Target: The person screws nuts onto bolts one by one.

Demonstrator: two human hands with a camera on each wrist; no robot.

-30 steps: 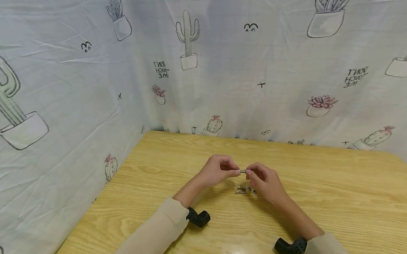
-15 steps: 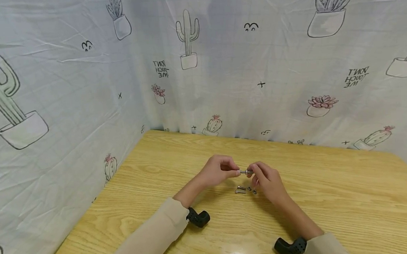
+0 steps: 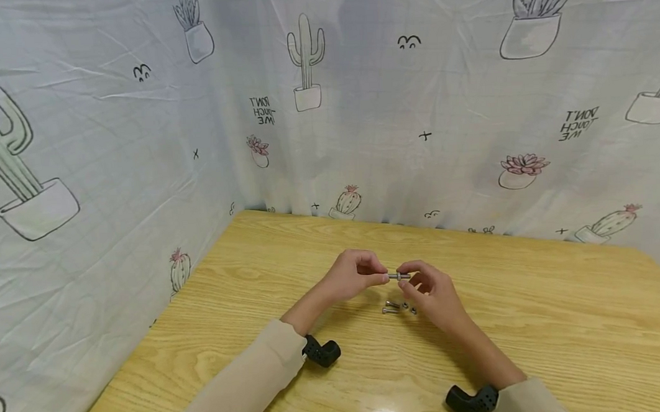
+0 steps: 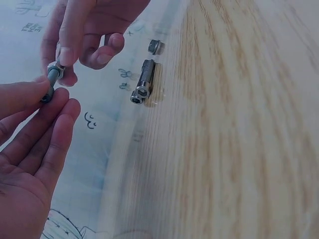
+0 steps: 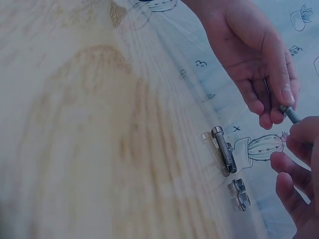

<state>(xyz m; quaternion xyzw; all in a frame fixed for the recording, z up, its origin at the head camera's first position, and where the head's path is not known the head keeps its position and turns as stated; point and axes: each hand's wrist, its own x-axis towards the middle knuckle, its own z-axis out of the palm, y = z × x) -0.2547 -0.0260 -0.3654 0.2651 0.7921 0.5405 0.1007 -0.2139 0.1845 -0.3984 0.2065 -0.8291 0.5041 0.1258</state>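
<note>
Holding the bolt (image 4: 53, 79) level above the surface (image 3: 372, 378), the left hand (image 3: 358, 273) has its grip closed at the head end, thumb against fingertips! Opposite, the right hand (image 3: 432, 288) pinches the nut (image 4: 55, 70) between thumb and forefinger, and that nut sits around the bolt's shank, though its seat is small and partly hidden by fingers, so how far along the thread it stands is hard to say. Below the hands, two loose bolts (image 3: 390, 311) lie side by side, heads pointing to the person's left, and two loose nuts (image 3: 413, 311) rest just beside them on the right. Pale sleeves (image 3: 249, 378) reach in from the near edge, a black wrist mount (image 3: 323, 352) on each arm, and behind it all hangs a cactus-print cloth (image 3: 369, 104), creased and pale.
</note>
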